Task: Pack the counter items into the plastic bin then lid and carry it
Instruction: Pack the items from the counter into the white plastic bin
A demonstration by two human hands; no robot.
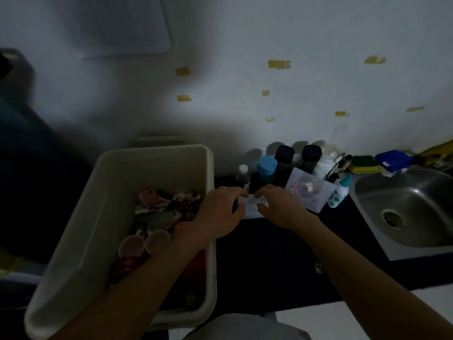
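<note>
Hands meet on a white packet (252, 208) beside the plastic bin (98, 217).
Your left hand (218, 213) and right hand (282, 208) each pinch one end of it over the dark table (269, 266), just right of the part-filled bin; bottles (267, 166) and a clear box (310, 192) stand behind.

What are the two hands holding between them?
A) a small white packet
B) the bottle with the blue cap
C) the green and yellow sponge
A: the left hand and the right hand both pinch the small white packet, just right of the plastic bin.
</note>
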